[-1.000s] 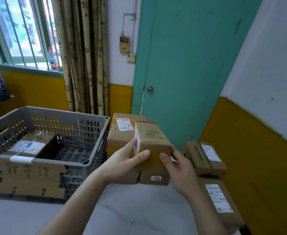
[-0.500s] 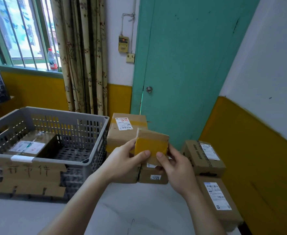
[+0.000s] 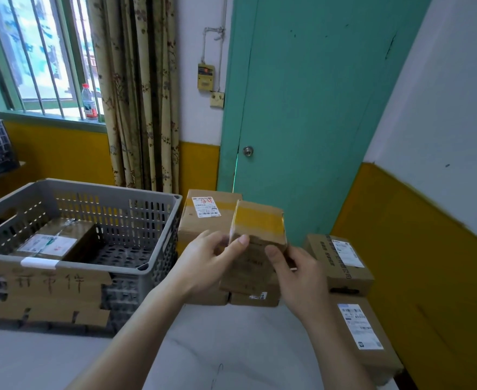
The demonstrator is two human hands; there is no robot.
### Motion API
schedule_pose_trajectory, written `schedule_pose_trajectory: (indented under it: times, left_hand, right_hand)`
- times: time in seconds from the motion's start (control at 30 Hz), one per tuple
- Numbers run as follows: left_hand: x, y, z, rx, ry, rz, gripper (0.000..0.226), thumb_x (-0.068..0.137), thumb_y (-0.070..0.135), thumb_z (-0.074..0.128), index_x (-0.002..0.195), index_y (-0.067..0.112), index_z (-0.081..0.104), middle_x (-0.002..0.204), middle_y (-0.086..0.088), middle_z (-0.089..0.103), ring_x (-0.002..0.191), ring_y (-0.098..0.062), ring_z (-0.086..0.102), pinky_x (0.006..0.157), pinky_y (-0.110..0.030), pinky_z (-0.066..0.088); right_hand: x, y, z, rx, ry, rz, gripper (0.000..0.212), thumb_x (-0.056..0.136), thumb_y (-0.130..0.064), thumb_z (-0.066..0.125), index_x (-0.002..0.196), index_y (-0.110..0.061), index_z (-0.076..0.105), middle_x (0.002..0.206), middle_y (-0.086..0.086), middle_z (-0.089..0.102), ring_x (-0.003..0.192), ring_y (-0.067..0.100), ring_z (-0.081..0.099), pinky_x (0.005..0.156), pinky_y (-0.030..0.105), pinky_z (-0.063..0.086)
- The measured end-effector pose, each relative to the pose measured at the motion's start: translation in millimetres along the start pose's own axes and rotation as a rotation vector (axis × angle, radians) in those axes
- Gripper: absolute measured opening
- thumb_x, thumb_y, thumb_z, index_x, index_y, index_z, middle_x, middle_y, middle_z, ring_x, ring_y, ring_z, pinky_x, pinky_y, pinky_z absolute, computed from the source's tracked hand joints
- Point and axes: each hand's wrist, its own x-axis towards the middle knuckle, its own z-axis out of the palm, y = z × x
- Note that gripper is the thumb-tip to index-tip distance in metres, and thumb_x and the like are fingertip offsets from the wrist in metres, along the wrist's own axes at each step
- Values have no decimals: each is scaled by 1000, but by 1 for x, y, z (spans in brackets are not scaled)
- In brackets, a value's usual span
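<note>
I hold a small cardboard parcel (image 3: 255, 243) with a band of yellow tape in both hands, above the table's far side. My left hand (image 3: 206, 263) grips its left edge, thumb on the near face. My right hand (image 3: 296, 274) grips its right side, thumb on the near face too. The yellow-taped face points up and towards me. Behind it stands a larger brown box (image 3: 203, 218) with a white shipping label, and a low box (image 3: 254, 298) lies under the parcel.
A grey slotted crate (image 3: 152, 249) with a cardboard sign stands at the left and holds one labelled parcel (image 3: 54, 240). Two labelled boxes (image 3: 341, 260) (image 3: 364, 336) lie along the right by the yellow wall. The white table (image 3: 203, 347) spreads in front. A green door is behind.
The parcel has been turned in my hands: its labelled face has rolled away and the yellow-taped face has come round to the top. Both hands have kept their hold, shifting slightly.
</note>
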Motion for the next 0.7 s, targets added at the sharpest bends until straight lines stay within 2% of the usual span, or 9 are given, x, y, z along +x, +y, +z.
schedule_pose_trajectory:
  times: [0.07,0.13,0.2,0.3,0.37,0.5,0.57,0.63,0.7]
  left_hand:
    - [0,1,5,39,20,-3,65,74,92,40,85,31,59,97,8,59,89,-9,61,72,-26,48]
    - [-2,1,9,48,29,4,61,72,88,37,85,31,56,98,10,59,89,-6,59,68,-21,45]
    - [-4,1,11,-9,5,-10,57,75,83,38,93,32,57,104,13,62,95,-2,61,68,-14,43]
    - [-5,-1,12,-175,9,-71,58,78,76,49,102,24,54,109,9,69,98,-6,69,67,-18,56]
    - [-4,-2,11,-212,21,-70,58,77,74,53,102,22,51,109,6,70,100,-8,71,71,-24,61]
    - [-7,-6,8,-220,-62,-47,54,78,66,62,108,21,52,115,8,68,110,-5,67,83,-30,63]
    - [-8,-8,8,-213,-46,-48,55,78,64,64,108,20,54,113,8,70,111,-5,66,87,-34,62]
    - [-8,-8,10,-210,-1,-56,56,77,66,65,106,18,56,109,7,72,104,-4,69,81,-31,63]
    - [-8,-5,13,-206,42,-68,57,76,67,66,103,18,56,104,6,74,93,-1,71,68,-23,61]
  right_hand:
    - [0,0,2,-20,72,-20,50,90,-70,49,72,-26,64,69,-7,62,73,7,60,56,27,46]
    - [0,-2,3,-26,93,-32,43,92,-67,50,67,-33,58,70,-8,59,73,5,59,54,17,39]
    - [-1,-3,3,-7,46,-24,33,93,-65,51,73,-40,60,79,-11,60,79,1,61,59,14,43]
    - [-5,-1,3,46,-107,-2,4,96,-52,60,94,-49,61,98,-14,60,91,-2,62,67,21,58]
    - [-7,0,3,77,-130,-2,8,96,-45,64,101,-50,62,103,-12,59,94,-2,63,66,26,62]
    - [-6,-4,-1,67,-18,0,19,91,-61,52,102,-51,64,98,-16,58,95,-3,60,72,25,57]
    - [-6,-6,-2,52,-13,0,25,91,-64,50,102,-49,66,97,-16,58,95,-3,59,72,24,56]
    - [-7,-7,-2,43,-10,-1,23,91,-65,48,99,-50,65,95,-15,58,94,-3,59,70,20,52]
    - [-9,-7,-3,61,-47,20,20,91,-65,48,101,-55,61,100,-16,58,96,-6,58,73,19,51]
